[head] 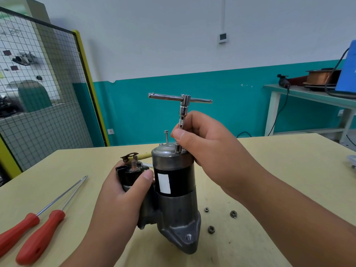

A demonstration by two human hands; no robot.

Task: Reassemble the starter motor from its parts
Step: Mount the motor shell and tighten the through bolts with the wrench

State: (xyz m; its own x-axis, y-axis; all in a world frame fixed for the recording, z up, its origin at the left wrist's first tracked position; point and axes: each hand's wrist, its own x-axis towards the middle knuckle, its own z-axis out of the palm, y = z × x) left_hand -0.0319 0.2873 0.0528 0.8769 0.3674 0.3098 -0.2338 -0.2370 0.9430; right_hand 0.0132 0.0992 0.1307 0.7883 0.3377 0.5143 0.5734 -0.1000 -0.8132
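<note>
— Motor?
— Starter motor (181,205) stands upright on the table (269,160): black casing, white label, grey nose down.
— Hands?
— My left hand (119,193) grips its solenoid (133,174). My right hand (210,151) pinches the T-handle wrench (184,110), upright on the end cap.
— Room?
— Three nuts (233,214) lie to the right, two screwdrivers (41,236) to the left; the table's far edge is behind the motor.

Workshop: mesh guard (48,97), wire spool (319,76) (2 screwdrivers (41,236)).

The motor (174,182) stands upright mid-bench (269,170).
Two screwdrivers (40,237) lie left of it, three nuts (233,214) right of its base; a T-wrench (182,112) stands on top, held by the right hand (208,149); the left hand (119,201) grips its left side.
</note>
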